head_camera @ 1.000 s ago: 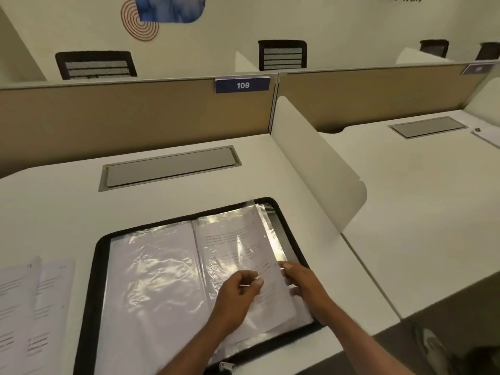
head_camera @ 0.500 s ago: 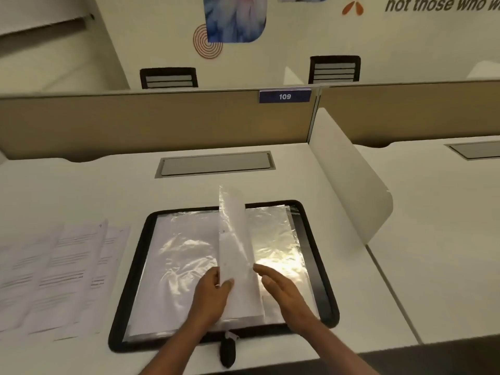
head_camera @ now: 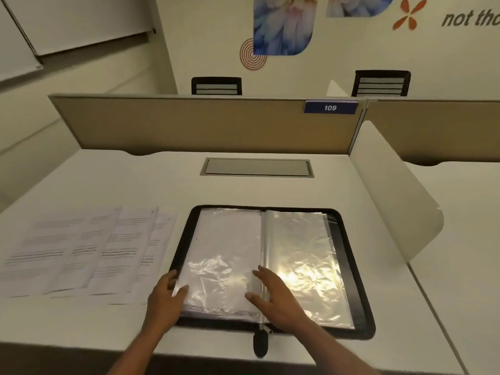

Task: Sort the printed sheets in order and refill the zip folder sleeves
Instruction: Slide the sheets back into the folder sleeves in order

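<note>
Folder (head_camera: 349, 272) lies open flat on my desk (head_camera: 162, 185), near the front edge and a little right of centre, its black zip rim framing two spreads of clear sleeves. From my feed the left sleeve (head_camera: 224, 247) looks pale, as if paper sits inside it, though I cannot read any print there. The right sleeve (head_camera: 300, 255) is shiny and crumpled, with a bright glare across its lower half. My left hand (head_camera: 165, 296) rests on the folder's near-left edge: the thumb lies on the left sleeve and the fingers sit loosely bent on the black rim, holding nothing that I can make out. My right hand (head_camera: 273, 296) is spread flat, palm down, over the spine at the near end, its fingers straight and apart, reaching onto both sleeves. The zip pull (head_camera: 260, 345) hangs over the desk's front edge just below the spine. Printed sheets (head_camera: 81, 253) are fanned out, overlapping, on the desk to the left of the folder, close beside it but not touching it. Behind the folder a grey hatch (head_camera: 257, 167) is set into the desk, and a white divider (head_camera: 392, 198) stands along the right side. A tag (head_camera: 330, 107) reading 109 is fixed to the back panel.
</note>
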Action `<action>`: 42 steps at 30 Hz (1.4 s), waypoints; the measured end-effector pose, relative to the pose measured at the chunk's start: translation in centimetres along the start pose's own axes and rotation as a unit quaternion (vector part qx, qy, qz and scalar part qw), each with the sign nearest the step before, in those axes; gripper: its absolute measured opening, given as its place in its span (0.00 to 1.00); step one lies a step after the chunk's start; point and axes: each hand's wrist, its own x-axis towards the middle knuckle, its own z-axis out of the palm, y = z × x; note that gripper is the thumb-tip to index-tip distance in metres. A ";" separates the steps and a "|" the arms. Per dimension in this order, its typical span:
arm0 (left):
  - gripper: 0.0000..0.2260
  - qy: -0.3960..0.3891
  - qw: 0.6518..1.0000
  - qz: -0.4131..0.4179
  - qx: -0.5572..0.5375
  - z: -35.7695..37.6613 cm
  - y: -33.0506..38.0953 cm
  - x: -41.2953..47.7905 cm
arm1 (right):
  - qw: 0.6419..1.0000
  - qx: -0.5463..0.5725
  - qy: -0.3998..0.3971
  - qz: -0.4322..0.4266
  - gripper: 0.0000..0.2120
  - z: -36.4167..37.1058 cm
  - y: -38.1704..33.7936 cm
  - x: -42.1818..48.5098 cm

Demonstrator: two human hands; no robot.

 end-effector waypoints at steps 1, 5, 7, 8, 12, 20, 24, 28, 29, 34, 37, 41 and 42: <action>0.25 -0.002 1.000 0.008 0.009 -0.3 -0.5 0.2 | 1.000 -0.018 -0.004 -0.002 0.40 0.5 -0.5 0.3; 0.23 -0.021 0.998 0.027 0.046 -1.2 -1.8 0.6 | 0.995 -0.099 0.009 -0.002 0.51 2.8 -1.8 1.7; 0.22 -0.037 0.996 0.050 0.060 -1.4 -2.4 0.8 | 0.992 -0.128 0.023 0.010 0.52 4.0 -2.0 2.1; 0.21 -0.047 0.994 0.066 0.068 -1.6 -2.6 0.9 | 0.989 -0.141 0.030 0.016 0.52 4.6 -2.1 2.3; 0.21 -0.064 0.983 0.131 0.107 -2.0 -3.5 1.7 | 0.982 -0.180 0.049 0.033 0.50 6.4 -2.9 2.6; 0.29 -0.089 0.935 0.248 0.238 -3.2 -5.6 3.8 | 0.971 -0.222 0.076 0.052 0.39 9.5 -5.4 3.7; 0.33 -0.091 0.914 0.286 0.274 -4.3 -6.8 4.9 | 0.969 -0.229 0.086 0.043 0.45 11.1 -6.5 4.5; 0.34 -0.083 0.900 0.303 0.303 -6.0 -8.4 6.2 | 0.971 -0.223 0.084 0.028 0.48 12.6 -7.8 5.3; 0.35 -0.083 0.898 0.303 0.309 -6.4 -8.8 6.4 | 0.971 -0.221 0.085 0.026 0.48 13.1 -8.1 5.5; 0.37 -0.087 0.897 0.281 0.330 -8.3 -10.3 7.6 | 0.971 -0.229 0.070 0.017 0.48 14.7 -9.2 6.6; 0.38 -0.082 0.901 0.268 0.330 -9.1 -10.8 8.3 | 0.971 -0.230 0.060 0.009 0.50 15.3 -9.8 7.6; 0.38 -0.066 0.906 0.246 0.337 -10.2 -11.1 9.2 | 0.972 -0.228 0.046 -0.005 0.44 15.8 -10.4 10.0; 0.38 -0.063 0.908 0.240 0.339 -10.5 -11.3 9.3 | 0.974 -0.224 0.041 -0.008 0.40 16.0 -10.7 10.4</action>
